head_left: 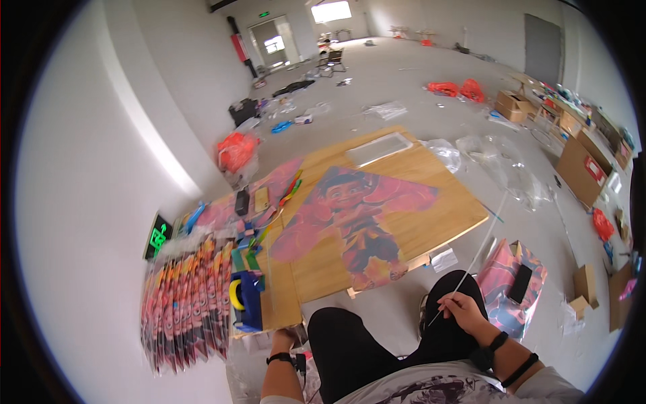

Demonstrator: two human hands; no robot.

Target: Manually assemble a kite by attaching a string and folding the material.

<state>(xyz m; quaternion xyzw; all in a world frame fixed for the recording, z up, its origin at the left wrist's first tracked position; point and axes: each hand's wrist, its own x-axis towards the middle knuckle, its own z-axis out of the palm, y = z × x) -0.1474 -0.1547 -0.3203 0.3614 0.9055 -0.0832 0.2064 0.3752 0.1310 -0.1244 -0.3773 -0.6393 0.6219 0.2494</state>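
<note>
My right hand (pixel 463 311) is closed in a pinch on a thin white rod (pixel 486 244), which slants up and away past the table's right side. Beside the near left edge of the wooden table (pixel 431 232), my left hand (pixel 285 338) reaches down low; its fingers are mostly hidden. A pink and red kite (pixel 360 212) printed with a cartoon figure lies spread flat on the tabletop. Near my left hand, a blue tape dispenser (pixel 250 310) with a yellow roll stands at the table's corner.
Several bagged kites (pixel 188 303) hang over the left side. A phone (pixel 520 283) rests on a printed package (pixel 498 286) at my right. Beyond the table lie clear plastic sheets (pixel 505 165), a red bag (pixel 237 151) and cardboard boxes (pixel 584 168).
</note>
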